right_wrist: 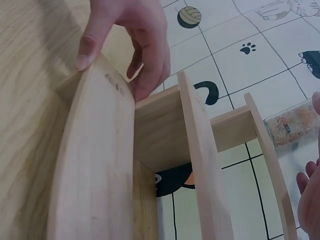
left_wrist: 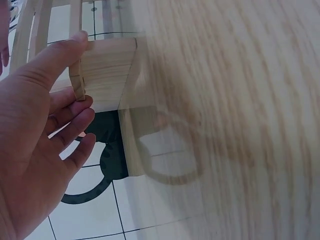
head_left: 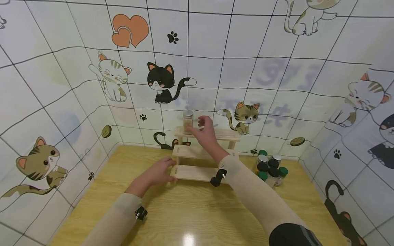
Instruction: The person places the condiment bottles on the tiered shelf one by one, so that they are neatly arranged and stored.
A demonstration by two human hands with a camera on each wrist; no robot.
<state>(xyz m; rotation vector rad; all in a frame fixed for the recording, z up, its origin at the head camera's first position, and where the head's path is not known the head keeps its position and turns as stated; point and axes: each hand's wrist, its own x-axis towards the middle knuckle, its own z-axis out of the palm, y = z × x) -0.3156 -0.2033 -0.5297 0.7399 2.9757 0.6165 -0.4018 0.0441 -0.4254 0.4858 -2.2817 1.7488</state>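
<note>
A three-tier wooden step rack stands on the table against the wall. A small clear jar with a silver lid and pale, orange-tinged contents is upright at the left end of its top tier. My left hand pinches the left end of the lowest tier; the left wrist view shows the thumb on one face of the board and fingers on the other. Just right of the jar is my right hand, its fingers loosely bent and apart, thumb tip close by the jar's lower part.
Several jars with green, black and silver lids are grouped on the table to the right of the rack. Behind and at both sides rises a tiled-pattern wall covering with cartoon cats.
</note>
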